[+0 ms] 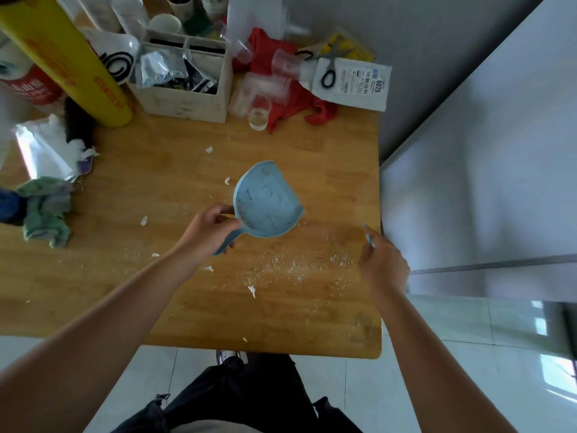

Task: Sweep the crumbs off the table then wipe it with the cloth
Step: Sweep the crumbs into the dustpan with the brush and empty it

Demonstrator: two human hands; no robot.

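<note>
Gripping the handle of a blue dustpan [268, 201], the left hand [209, 231] holds it over the wooden table [156, 189]. The right hand [382, 264], near the table's right edge, pinches a thin blue tool [368, 235], mostly hidden. Crumbs [299, 264] lie between the hands; the crumpled cloth [46, 210] sits far left.

The pale blue rounded plastic dustpan [268, 201] is dulled by grey dust inside, and a thin light-blue stick [368, 236] matches it. The honey-brown wooden table [140, 182] shows darker grain patches and is speckled with fine white crumbs [293, 265] and torn white paper scraps [251, 290]. The crumpled cloth [46, 210] is faded green and grey. A yellow roll [62, 57] carries red lettering. Crumpled red material [265, 48] lies beside a white pouch [359, 85] printed with black barcodes.
</note>
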